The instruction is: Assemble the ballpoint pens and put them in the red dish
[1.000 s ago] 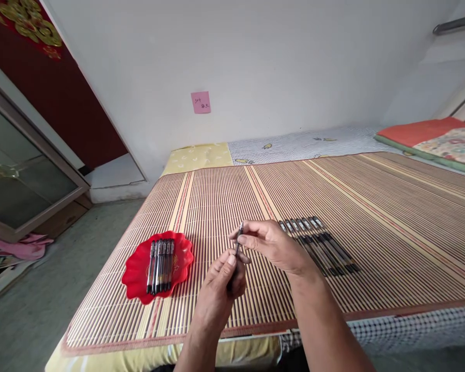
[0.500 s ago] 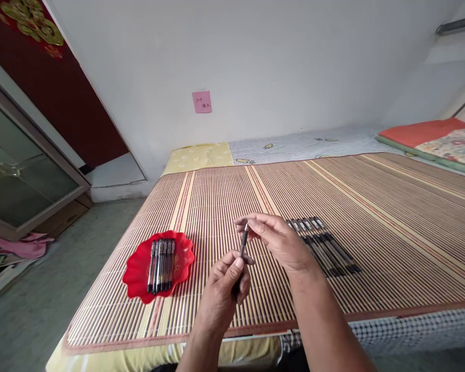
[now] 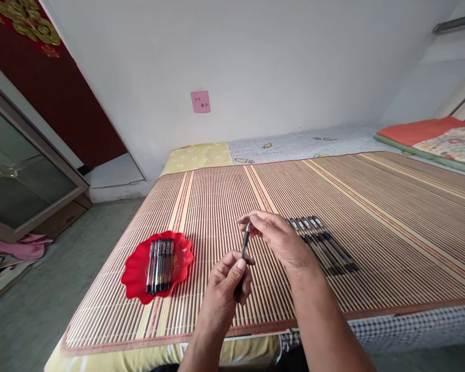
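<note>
A gel pen with a dark grip and a silver tip points upward, tilted slightly right, above the mat. My left hand is closed around its lower part, which the fingers mostly hide. At the top, the thumb and fingers of my right hand pinch about the silver tip. To the left, several capped pens lie side by side on a red scalloped plate. A row of several more pens lies on the mat behind my right wrist, partly covered by it.
A striped bamboo mat covers the bed. Folded bedding lies at the far right. The white wall behind carries a pink note. At left, a glass-panelled door stands beside the grey floor.
Both hands stay around the pen with almost no movement. My right fingers have shifted very slightly at the tip, and the view has moved a little.
</note>
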Demonstrator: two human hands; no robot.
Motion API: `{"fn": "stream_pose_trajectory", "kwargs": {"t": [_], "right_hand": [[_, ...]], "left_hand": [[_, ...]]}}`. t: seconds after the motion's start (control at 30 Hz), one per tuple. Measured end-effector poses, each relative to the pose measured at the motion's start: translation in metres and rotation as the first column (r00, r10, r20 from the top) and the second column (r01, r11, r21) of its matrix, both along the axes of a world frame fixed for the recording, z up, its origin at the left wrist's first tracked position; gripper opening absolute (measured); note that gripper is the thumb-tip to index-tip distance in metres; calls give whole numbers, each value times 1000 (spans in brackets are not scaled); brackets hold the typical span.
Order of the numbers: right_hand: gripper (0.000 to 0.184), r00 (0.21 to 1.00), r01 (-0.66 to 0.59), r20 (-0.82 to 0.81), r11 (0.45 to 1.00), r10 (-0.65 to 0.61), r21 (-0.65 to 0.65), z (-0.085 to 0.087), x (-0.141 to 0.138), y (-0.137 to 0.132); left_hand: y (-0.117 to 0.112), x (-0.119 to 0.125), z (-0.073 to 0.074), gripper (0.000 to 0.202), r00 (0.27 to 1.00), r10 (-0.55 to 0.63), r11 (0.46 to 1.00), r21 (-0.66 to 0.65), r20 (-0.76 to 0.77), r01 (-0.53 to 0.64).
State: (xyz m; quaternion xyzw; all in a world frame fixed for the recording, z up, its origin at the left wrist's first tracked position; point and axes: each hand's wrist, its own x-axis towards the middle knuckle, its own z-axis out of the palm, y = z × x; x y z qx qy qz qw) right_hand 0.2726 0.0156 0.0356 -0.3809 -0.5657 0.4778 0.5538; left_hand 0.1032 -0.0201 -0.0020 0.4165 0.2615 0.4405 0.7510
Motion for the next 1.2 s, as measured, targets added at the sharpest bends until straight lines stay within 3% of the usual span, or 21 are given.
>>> {"fn": "stream_pose_trajectory", "kwargs": {"t": [0.17, 0.4, 0.6, 0.8, 0.97, 1.07, 1.2], "right_hand": [[15, 999, -35, -19, 999, 34, -9, 1, 0, -1], [21, 999, -20, -51, 1000, 20, -4, 1, 0, 0], [11, 998, -46, -32, 999, 46, -15, 0, 3, 0], [23, 997, -56, -58, 998, 55, -4, 1, 4, 0], [11, 998, -53, -30, 999, 53, 11, 2, 4, -1], [18, 998, -33, -54, 999, 33, -2, 1, 4, 0], [22, 990, -97, -96, 995, 99, 21, 1, 5, 0]], "left_hand": [[-1, -1, 1, 27, 1000, 10, 1000, 5, -17, -10], [-1, -1, 1, 27, 999, 13, 1000, 17, -34, -12], [-2, -1, 1, 27, 999, 10, 1000, 16, -33, -9], [-4, -1, 3, 27, 999, 6, 1000, 5, -37, -6], [-2, 0, 3, 29, 999, 10, 1000, 20, -51, -9], [-2, 0, 1, 28, 999, 7, 1000, 31, -51, -5], [-2, 0, 0, 26, 999, 11, 999, 38, -51, -9]]}}
